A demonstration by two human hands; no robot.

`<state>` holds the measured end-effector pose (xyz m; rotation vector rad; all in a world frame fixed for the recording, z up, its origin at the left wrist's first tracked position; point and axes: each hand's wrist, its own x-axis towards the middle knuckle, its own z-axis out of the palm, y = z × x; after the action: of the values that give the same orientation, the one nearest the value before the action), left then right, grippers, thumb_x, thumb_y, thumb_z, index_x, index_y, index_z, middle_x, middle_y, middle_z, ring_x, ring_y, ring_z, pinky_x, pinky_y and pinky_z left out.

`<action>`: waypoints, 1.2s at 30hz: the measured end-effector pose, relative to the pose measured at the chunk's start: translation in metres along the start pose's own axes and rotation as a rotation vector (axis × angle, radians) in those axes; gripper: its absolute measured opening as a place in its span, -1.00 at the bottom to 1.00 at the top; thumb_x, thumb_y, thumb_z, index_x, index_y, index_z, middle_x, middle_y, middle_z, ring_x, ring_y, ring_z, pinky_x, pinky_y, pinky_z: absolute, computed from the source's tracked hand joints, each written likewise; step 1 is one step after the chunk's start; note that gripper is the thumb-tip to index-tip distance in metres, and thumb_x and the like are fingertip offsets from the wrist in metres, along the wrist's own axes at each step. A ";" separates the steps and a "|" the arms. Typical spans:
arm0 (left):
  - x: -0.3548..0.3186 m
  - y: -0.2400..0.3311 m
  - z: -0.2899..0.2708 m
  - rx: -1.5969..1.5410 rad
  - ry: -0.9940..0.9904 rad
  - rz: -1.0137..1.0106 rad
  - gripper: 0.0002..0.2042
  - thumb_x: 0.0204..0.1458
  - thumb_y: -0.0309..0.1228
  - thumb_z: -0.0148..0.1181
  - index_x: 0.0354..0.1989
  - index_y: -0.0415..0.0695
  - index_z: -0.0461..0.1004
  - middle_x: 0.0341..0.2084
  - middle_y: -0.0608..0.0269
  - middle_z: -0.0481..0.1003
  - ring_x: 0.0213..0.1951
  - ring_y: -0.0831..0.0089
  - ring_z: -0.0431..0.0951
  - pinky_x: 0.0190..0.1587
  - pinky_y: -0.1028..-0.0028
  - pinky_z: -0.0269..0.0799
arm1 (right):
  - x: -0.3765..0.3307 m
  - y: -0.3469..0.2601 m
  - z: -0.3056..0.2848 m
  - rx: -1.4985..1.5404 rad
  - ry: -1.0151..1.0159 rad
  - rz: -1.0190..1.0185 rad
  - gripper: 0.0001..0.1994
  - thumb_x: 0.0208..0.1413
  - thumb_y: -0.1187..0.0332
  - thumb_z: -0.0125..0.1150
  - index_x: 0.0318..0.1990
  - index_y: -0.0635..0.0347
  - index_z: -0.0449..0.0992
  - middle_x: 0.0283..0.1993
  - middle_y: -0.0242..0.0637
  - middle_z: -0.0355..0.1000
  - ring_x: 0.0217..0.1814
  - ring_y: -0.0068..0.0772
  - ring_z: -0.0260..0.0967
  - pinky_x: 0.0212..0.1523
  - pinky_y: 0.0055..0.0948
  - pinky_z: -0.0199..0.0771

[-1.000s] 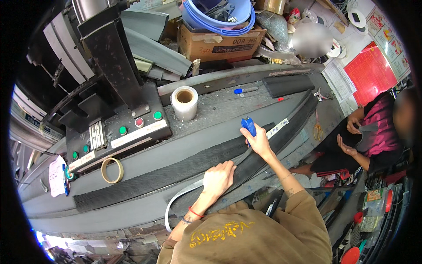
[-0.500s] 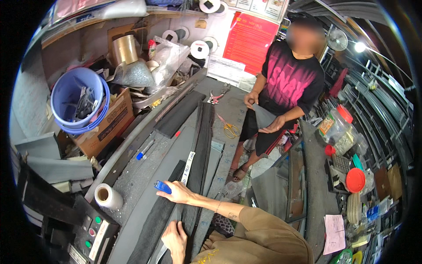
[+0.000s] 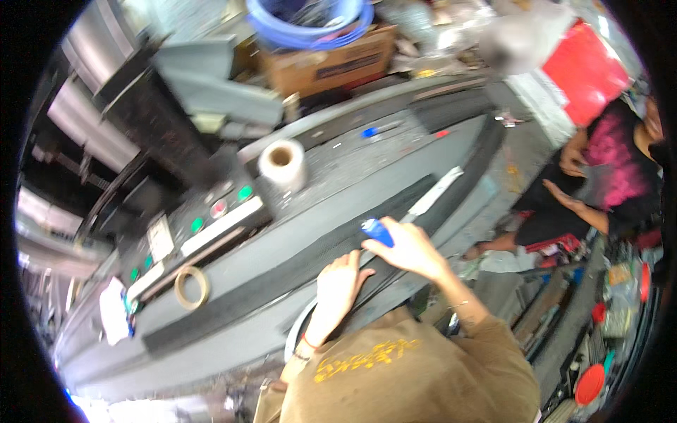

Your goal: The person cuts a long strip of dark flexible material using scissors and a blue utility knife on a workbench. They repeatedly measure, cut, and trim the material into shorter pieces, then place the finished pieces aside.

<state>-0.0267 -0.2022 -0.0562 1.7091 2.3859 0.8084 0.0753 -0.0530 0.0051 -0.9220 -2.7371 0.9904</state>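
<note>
My right hand (image 3: 412,250) is closed around a small blue tool (image 3: 378,232); its exact kind is hidden by the grip and blur. To its left, my left hand (image 3: 337,289) lies across a long dark mesh strip (image 3: 282,271), fingers stretched forward and thumb apart. The strip runs lengthwise over grey panels (image 3: 331,211) on the bench. A white label with handwriting (image 3: 436,192) rests on the dark strip just beyond my right hand. Beside my left wrist curves a pale band (image 3: 299,330), partly covered by the arm.
A roll of clear film (image 3: 283,164) stands behind the strip, near a control box with coloured buttons (image 3: 218,209). A tape ring (image 3: 192,287) lies at the left. A blue marker (image 3: 381,130) is farther back. At right, another person (image 3: 613,169) holds a grey piece.
My view has swung left, bringing the tape ring and more of the control box into sight. The blue tool stays in my right hand. My left hand's fingers are straighter.
</note>
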 end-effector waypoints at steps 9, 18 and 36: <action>-0.086 -0.038 -0.094 0.127 -0.119 -0.275 -0.67 -0.10 -0.12 0.26 -0.34 -0.11 0.41 -0.48 0.23 0.51 -0.39 0.20 0.54 -0.34 0.32 0.42 | 0.003 0.025 0.011 0.080 0.198 -0.298 -0.61 -0.02 0.13 0.30 -0.27 0.30 0.41 -0.34 -0.01 0.43 -0.33 0.10 0.43 -0.33 -0.20 0.44; -0.064 -0.025 -0.090 -0.337 -0.087 -0.160 -0.74 -0.01 -0.39 0.21 -0.17 -0.23 0.39 -0.37 -0.02 0.48 -0.27 0.00 0.49 -0.23 0.25 0.40 | 0.020 0.064 -0.015 -0.051 0.414 -0.464 -0.66 -0.05 0.25 0.34 -0.28 0.35 0.42 -0.37 -0.08 0.43 -0.40 -0.03 0.45 -0.38 -0.29 0.45; -0.012 -0.030 -0.090 -0.579 -0.698 -0.147 -0.54 0.20 0.00 -0.12 -0.28 -0.26 0.35 -0.56 -0.02 0.40 -0.39 0.09 0.44 -0.27 0.21 0.30 | 0.014 0.047 -0.009 0.105 0.477 -0.288 -0.72 0.02 0.27 0.28 -0.31 0.33 0.40 -0.50 -0.09 0.36 -0.52 -0.13 0.32 -0.43 -0.33 0.33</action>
<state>-0.0815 -0.2521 0.0037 1.2742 1.5860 0.6441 0.0905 -0.0119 -0.0181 -0.6225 -2.3073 0.7382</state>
